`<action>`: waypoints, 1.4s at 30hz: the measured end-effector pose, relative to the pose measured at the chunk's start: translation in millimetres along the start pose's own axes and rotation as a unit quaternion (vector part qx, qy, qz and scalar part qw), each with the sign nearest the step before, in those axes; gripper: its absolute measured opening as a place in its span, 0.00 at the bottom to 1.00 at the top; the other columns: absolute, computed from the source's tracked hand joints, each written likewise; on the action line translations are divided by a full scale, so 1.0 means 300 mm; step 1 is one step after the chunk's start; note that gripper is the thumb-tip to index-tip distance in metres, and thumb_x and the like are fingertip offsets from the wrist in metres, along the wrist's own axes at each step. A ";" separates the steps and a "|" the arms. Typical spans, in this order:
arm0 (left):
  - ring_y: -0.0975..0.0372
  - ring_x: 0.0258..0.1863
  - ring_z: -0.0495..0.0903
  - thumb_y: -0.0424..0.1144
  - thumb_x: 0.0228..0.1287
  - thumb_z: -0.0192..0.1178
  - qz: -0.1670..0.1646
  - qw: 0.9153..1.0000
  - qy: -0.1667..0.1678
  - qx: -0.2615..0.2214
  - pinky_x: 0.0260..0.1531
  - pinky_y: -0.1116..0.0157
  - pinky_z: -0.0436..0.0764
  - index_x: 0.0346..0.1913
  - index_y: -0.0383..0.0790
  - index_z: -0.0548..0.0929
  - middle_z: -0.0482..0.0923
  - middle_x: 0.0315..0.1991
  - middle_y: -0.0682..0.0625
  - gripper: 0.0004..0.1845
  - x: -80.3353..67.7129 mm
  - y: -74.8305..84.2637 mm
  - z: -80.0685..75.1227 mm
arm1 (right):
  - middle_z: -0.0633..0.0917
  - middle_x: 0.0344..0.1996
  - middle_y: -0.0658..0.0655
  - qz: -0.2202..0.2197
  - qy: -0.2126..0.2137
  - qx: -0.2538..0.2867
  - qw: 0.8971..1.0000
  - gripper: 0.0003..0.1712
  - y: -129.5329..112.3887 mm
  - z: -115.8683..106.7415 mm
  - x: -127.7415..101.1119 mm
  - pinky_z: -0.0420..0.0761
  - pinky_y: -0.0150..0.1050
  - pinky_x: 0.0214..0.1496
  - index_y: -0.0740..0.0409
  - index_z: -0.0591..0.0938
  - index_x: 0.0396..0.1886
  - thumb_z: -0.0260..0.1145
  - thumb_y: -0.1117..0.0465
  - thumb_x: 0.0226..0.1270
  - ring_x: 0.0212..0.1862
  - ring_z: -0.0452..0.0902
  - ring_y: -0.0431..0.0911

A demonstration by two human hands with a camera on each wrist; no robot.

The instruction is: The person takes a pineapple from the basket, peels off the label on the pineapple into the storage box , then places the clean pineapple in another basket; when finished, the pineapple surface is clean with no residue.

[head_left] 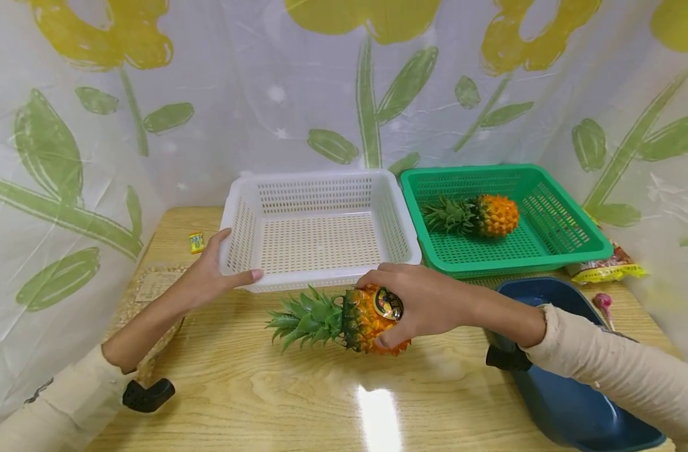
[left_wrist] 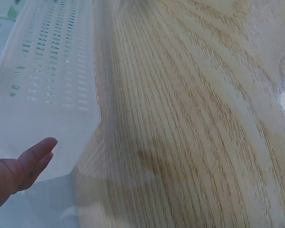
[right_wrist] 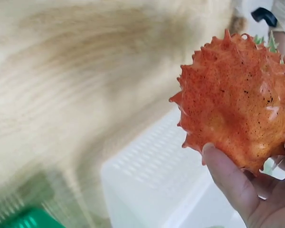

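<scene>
Right hand (head_left: 420, 298) grips an orange-and-green pineapple (head_left: 358, 320) by its body, frame centre, crown pointing left; round dark label (head_left: 388, 304) faces up. Whether fruit touches the wooden table (head_left: 253, 389) is unclear. Left hand (head_left: 211, 267) spread at near-left corner of the white perforated basket (head_left: 321, 242), thumb straight along the front. Right of it, green basket (head_left: 538, 252) holds a second pineapple (head_left: 482, 216), crown leftward. Lower right: blue basin (head_left: 575, 395), pink lollipop (head_left: 602, 301) just beside.

Stickered orange pineapple (head_left: 362, 319) sideways in right hand (head_left: 425, 298), crown (head_left: 310, 320) leftward; white perforated basket (head_left: 321, 242) beyond.
</scene>
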State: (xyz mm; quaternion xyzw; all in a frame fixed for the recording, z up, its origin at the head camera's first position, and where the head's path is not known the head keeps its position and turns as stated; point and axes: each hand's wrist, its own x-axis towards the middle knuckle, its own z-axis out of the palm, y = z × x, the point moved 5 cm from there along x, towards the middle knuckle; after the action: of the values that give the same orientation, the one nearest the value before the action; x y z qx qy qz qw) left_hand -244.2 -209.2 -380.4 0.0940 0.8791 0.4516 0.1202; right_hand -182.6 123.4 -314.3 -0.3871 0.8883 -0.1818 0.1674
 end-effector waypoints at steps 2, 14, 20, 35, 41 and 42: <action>0.35 0.66 0.68 0.52 0.63 0.70 -0.001 1.000 -0.001 0.000 0.61 0.35 0.71 0.80 0.41 0.28 0.60 0.70 0.27 0.63 0.000 0.000 0.000 | 0.79 0.55 0.46 0.003 -0.001 0.003 1.000 0.43 0.006 0.020 0.004 0.78 0.36 0.41 0.46 0.73 0.69 0.76 0.41 0.53 0.46 0.76 0.40; 0.35 0.65 0.70 0.52 0.62 0.70 -0.003 1.000 0.001 -0.003 0.61 0.36 0.71 0.80 0.42 0.29 0.62 0.69 0.28 0.64 0.000 -0.006 -0.003 | 0.80 0.53 0.47 -0.011 0.016 -0.024 1.000 0.44 0.027 0.100 0.025 0.79 0.42 0.49 0.45 0.75 0.66 0.77 0.41 0.48 0.51 0.76 0.43; 0.35 0.66 0.68 0.53 0.62 0.70 -0.012 1.000 0.001 0.002 0.62 0.35 0.69 0.80 0.41 0.28 0.60 0.70 0.27 0.64 -0.003 -0.002 -0.005 | 0.80 0.50 0.46 -0.011 0.024 -0.017 1.000 0.44 0.039 0.125 0.032 0.79 0.37 0.46 0.45 0.76 0.65 0.78 0.42 0.46 0.47 0.75 0.41; 0.34 0.66 0.69 0.52 0.63 0.70 0.000 1.000 -0.001 0.000 0.62 0.35 0.69 0.80 0.40 0.28 0.61 0.70 0.27 0.64 -0.005 0.004 -0.004 | 0.79 0.57 0.50 0.001 0.006 0.020 1.000 0.44 0.067 0.160 0.042 0.80 0.34 0.45 0.47 0.75 0.66 0.79 0.45 0.47 0.49 0.76 0.41; 0.35 0.63 0.71 0.50 0.62 0.70 0.020 1.000 0.008 0.011 0.61 0.36 0.71 0.80 0.36 0.33 0.62 0.68 0.27 0.61 -0.002 0.010 -0.009 | 0.79 0.57 0.49 -0.003 0.004 0.020 1.000 0.44 0.080 0.162 0.043 0.79 0.37 0.47 0.44 0.74 0.66 0.79 0.43 0.48 0.51 0.75 0.41; 0.35 0.63 0.71 0.50 0.62 0.71 0.021 0.999 0.013 0.020 0.61 0.35 0.71 0.80 0.35 0.34 0.61 0.67 0.26 0.62 -0.002 0.012 -0.011 | 0.78 0.58 0.49 -0.003 0.005 0.021 1.000 0.44 0.081 0.162 0.042 0.79 0.37 0.47 0.44 0.74 0.67 0.79 0.43 0.48 0.51 0.75 0.42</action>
State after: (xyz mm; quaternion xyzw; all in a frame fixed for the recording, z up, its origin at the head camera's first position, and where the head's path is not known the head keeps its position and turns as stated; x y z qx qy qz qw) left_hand -244.5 -210.0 -375.6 0.1092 0.8874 0.4373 0.0967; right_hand -184.7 119.8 -370.1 -0.3854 0.8839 -0.2024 0.1707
